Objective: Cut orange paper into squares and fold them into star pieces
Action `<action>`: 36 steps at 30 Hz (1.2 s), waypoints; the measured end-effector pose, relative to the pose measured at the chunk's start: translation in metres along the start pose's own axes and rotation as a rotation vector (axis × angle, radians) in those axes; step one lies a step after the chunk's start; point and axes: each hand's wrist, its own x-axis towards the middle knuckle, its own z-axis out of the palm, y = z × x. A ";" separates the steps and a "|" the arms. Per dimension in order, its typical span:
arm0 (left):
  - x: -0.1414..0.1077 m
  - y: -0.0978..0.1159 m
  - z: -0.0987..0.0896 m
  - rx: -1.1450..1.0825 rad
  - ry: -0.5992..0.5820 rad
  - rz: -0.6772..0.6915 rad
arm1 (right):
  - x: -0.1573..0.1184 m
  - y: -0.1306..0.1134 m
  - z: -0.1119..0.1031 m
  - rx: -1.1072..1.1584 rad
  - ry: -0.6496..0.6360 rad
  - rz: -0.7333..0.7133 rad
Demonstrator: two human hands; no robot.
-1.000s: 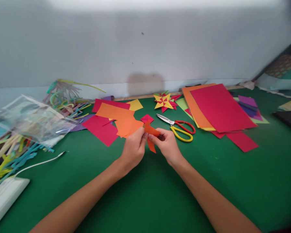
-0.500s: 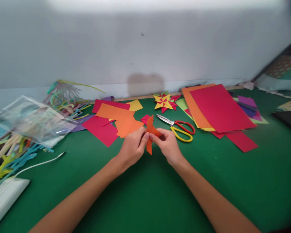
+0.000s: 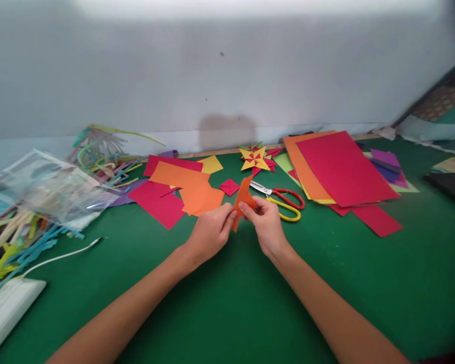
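Note:
A folded orange paper is held up between both hands over the green table. My left hand pinches its lower left edge between thumb and fingers. On the right side of the paper, my right hand grips it with the thumb across the front. Just behind lies a small folded red square. Scissors with one red and one yellow handle rest beyond my right hand, their blade tips partly behind the orange paper. A yellow and red folded star sits farther back.
Loose orange sheets and red sheets lie left of centre. Large red sheets are stacked at the right. A clear plastic bag, coloured paper strips, a white cable and a white power strip occupy the left.
The orange paper has tilted to the right and moved slightly right, uncovering the small red square. My right thumb has shifted up onto the paper's front; my left fingers are lower on it.

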 end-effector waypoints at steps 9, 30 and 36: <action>0.005 -0.003 -0.005 0.067 -0.019 0.023 | 0.000 0.006 0.002 0.099 0.042 0.006; 0.014 -0.015 -0.029 -0.096 0.021 0.057 | 0.004 0.002 -0.001 -0.253 -0.241 -0.041; 0.015 -0.017 -0.037 -0.255 0.011 0.037 | 0.004 0.003 -0.002 -0.326 -0.300 -0.036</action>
